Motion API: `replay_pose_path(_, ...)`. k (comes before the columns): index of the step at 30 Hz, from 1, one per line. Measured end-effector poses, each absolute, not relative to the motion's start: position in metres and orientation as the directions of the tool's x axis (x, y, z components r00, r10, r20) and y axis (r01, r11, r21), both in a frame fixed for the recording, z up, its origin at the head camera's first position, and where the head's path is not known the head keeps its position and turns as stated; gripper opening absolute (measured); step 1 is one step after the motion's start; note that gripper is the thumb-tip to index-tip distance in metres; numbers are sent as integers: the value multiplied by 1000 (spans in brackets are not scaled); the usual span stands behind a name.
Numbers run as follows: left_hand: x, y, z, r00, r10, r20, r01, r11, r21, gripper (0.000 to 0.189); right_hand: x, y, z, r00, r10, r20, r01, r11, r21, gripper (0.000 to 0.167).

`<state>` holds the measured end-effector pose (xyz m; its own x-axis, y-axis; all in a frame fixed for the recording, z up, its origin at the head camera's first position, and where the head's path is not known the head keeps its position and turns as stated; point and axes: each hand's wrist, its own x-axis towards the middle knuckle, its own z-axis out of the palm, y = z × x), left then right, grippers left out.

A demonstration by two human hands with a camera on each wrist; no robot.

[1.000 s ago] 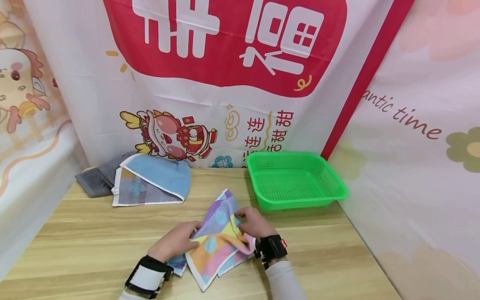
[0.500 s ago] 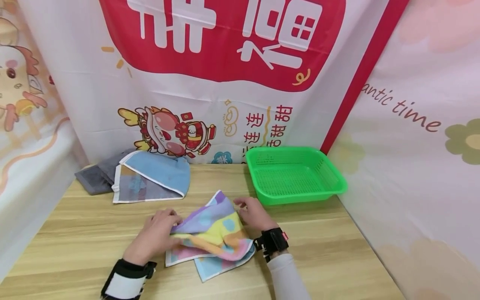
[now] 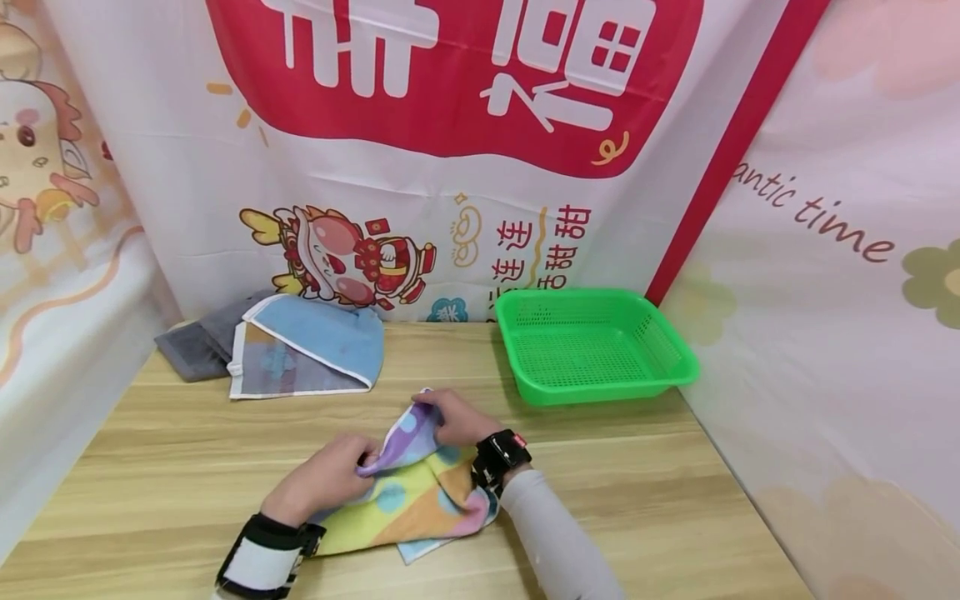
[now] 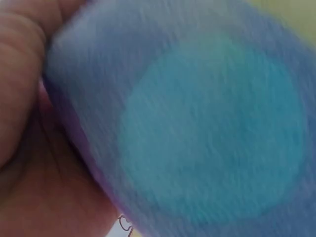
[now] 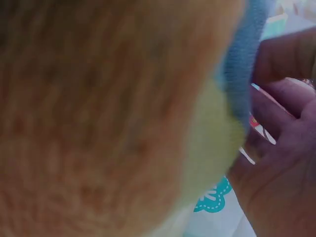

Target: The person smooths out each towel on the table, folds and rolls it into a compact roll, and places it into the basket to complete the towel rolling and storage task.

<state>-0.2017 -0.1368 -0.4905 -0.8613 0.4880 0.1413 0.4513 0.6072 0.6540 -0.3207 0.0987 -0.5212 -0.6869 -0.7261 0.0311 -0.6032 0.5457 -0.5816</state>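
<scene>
A small multicoloured towel (image 3: 405, 500) with large dots and a white hem lies crumpled near the front middle of the wooden table. My left hand (image 3: 330, 475) grips its purple upper edge on the left. At the top corner, my right hand (image 3: 456, 417) pinches the same purple border, so the edge stretches between both hands, raised off the table. In the left wrist view, a bluish part of the towel (image 4: 212, 128) with a turquoise dot fills most of the picture beside the thumb. Blurred towel cloth (image 5: 98, 123) covers much of the right wrist view, next to the right fingers.
A green plastic basket (image 3: 596, 387) stands at the back right against the hanging cloth. At the back left lie a folded blue and grey towel (image 3: 322, 329) and a dark grey cloth (image 3: 191, 350). Printed curtains surround the wooden table (image 3: 150, 483).
The left hand first moved left with the towel, then turned its edge. My right hand has moved up and left to the purple corner, and the towel has shifted, showing more yellow.
</scene>
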Motion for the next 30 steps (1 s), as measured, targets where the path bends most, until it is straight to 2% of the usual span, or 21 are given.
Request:
replay_pose_path(6, -200, -144, -484, -892, 436, 120, 407, 657, 635, 31, -314, 100, -519, -740, -673, -14, -573, 641, -511, 67)
replay_pose_path(10, -199, -150, -481, -915, 395, 78, 354, 697, 623, 33, -307, 108, -514, -772, -635, -31, -539, 680, -498, 41)
replay_pose_path(13, -199, -154, -483, -934, 353, 52, 311, 734, 603, 35, -304, 116, -516, -785, -619, 11, -534, 669, -518, 19)
replay_pose_path(20, -202, -164, -483, -942, 314, 122, 327, 771, 547, 19, -299, 132, -513, -807, -585, 75, -471, 562, -680, 25)
replay_pose_path(26, -205, -175, -482, -949, 276, 150, 313, 798, 515, 17, -290, 142, -500, -830, -546, 117, -386, 409, -827, 10)
replay_pose_path(30, -208, -185, -479, -951, 260, 170, 311, 803, 508, 16, -287, 147, -499, -818, -558, 140, -391, 359, -847, 6)
